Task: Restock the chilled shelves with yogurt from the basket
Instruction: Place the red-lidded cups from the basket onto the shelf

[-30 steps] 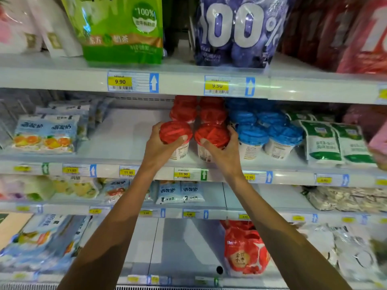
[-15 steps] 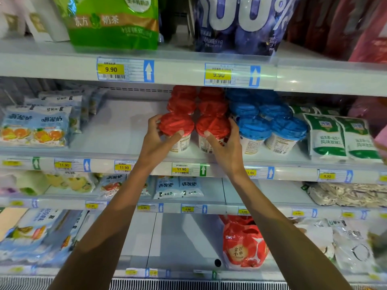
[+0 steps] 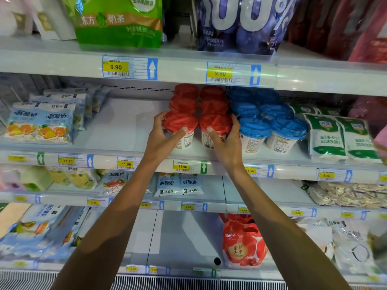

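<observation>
Seating both red-lidded yogurt cups (image 3: 180,122) flat at the front edge of the shelf (image 3: 129,126) matters; the left hand (image 3: 161,140) and right hand (image 3: 226,144), fingers (image 3: 184,130) curled round one each, should let go only once level.

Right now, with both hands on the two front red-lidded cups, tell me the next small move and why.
Probably let go and draw both hands back. The left hand grips the left cup, the right hand the right cup; both seem to stand on the shelf, in line with the red rows behind.
</observation>
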